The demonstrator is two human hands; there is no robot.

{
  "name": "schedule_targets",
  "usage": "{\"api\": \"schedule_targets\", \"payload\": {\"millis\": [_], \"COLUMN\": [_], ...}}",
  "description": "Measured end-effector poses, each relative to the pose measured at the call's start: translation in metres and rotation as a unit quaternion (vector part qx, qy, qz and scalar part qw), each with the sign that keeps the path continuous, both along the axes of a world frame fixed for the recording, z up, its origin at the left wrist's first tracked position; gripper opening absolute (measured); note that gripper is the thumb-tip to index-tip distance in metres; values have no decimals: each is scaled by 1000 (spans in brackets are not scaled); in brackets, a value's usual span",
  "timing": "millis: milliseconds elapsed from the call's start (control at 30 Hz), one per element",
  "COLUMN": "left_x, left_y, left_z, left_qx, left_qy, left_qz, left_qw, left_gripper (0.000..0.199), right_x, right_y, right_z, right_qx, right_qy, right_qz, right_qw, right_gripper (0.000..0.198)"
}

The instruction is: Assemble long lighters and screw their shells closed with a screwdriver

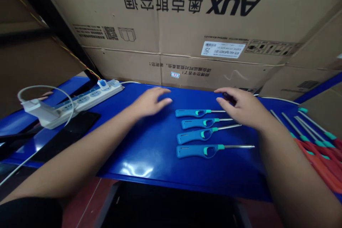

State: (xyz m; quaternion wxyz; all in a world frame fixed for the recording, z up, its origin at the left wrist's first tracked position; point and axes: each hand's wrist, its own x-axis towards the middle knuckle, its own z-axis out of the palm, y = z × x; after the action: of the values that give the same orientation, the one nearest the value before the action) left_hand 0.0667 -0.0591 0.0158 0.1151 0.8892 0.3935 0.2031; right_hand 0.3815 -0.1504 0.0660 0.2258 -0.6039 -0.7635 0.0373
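Note:
Four-sided order shows in the blue gas lighters [192, 151], several of them lying in a stacked row with handles to the left and metal tubes to the right. My left hand [153, 102] hovers left of the row, thumb and fingers apart, holding nothing. Over the tube ends of the upper lighters is my right hand [244, 108]. Its thumb and index finger are apart, while a small dark object [229, 98] sits in its curled fingers. Most of that object is hidden, so its kind cannot be made out.
Red lighters [316, 160] lie in a pile at the right. A white power strip [88, 101] with a plugged-in adapter [40, 112] and cables stands at the left, beside a black flat item [71, 135]. A large cardboard box [181, 25] walls off the back of the blue table [128, 153].

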Motion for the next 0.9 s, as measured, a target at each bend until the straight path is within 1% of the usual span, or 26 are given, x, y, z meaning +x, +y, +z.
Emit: {"api": "schedule_targets", "payload": {"millis": [33, 67, 100, 133, 167, 233, 267, 300, 333, 367, 433, 467, 500, 533, 567, 633, 700, 800, 833, 900], "left_x": [18, 34, 50, 63, 73, 86, 90, 93, 95, 98, 104, 109, 114, 119, 125, 137, 148, 162, 167, 174], "left_y": [-19, -37, -54, -69, -79, -88, -86, -81, -74, -65, -46, -36, -27, -19, -12, -1, 8, 18, 22, 25], "left_z": [-2, -4, -7, -11, -14, -18, -19, -19, -19, -17, -15, -14, -13, -12, -11, -11, -12, -12, -12, -11], "left_qx": [-16, -38, -61, -81, -97, -112, -115, -115, -113, -110, -104, -103, -102, -101, -100, -96, -97, -101, -101, -90], "left_qy": [-3, 20, 61, 102, 135, 172, 183, 189, 193, 193, 197, 199, 206, 213, 223, 232, 232, 230, 230, 222], "left_qz": [-37, -76, -105, -129, -146, -149, -147, -146, -151, -161, -180, -181, -187, -190, -189, -186, -183, -176, -174, -176], "left_qw": [999, 996, 991, 983, 975, 967, 965, 964, 963, 962, 958, 958, 955, 953, 951, 950, 950, 952, 952, 955], "left_gripper": [68, 88, 108, 122, 127, 127, 124, 121, 118, 117, 115, 115, 115, 115, 115, 115, 115, 114, 115, 115], "right_x": [6, 11, 17, 23, 30, 46, 56, 65, 74, 83, 95, 99, 101, 102, 101, 96, 87, 66, 59, 44], "right_y": [-9, -20, -31, -43, -55, -81, -94, -107, -119, -130, -149, -157, -163, -167, -170, -173, -172, -168, -166, -163], "right_z": [4, 8, 10, 11, 12, 11, 9, 5, 1, -6, -24, -35, -46, -56, -66, -79, -85, -83, -82, -76], "right_qx": [25, 44, 59, 70, 78, 82, 78, 85, 78, 52, 13, 4, -27, -22, -34, -49, -54, -53, -57, -74], "right_qy": [6, 6, 4, -2, -10, -27, -37, -41, -44, -43, -46, -56, -69, -83, -93, -107, -119, -121, -109, -50], "right_qz": [-6, -14, -23, -33, -43, -61, -77, -102, -135, -173, -226, -243, -236, -238, -242, -266, -286, -300, -300, -281], "right_qw": [1000, 999, 998, 997, 996, 994, 993, 990, 987, 983, 973, 968, 969, 968, 965, 957, 949, 945, 946, 956], "right_gripper": [35, 33, 32, 31, 31, 29, 28, 27, 25, 24, 26, 25, 29, 35, 43, 51, 50, 48, 48, 48]}}
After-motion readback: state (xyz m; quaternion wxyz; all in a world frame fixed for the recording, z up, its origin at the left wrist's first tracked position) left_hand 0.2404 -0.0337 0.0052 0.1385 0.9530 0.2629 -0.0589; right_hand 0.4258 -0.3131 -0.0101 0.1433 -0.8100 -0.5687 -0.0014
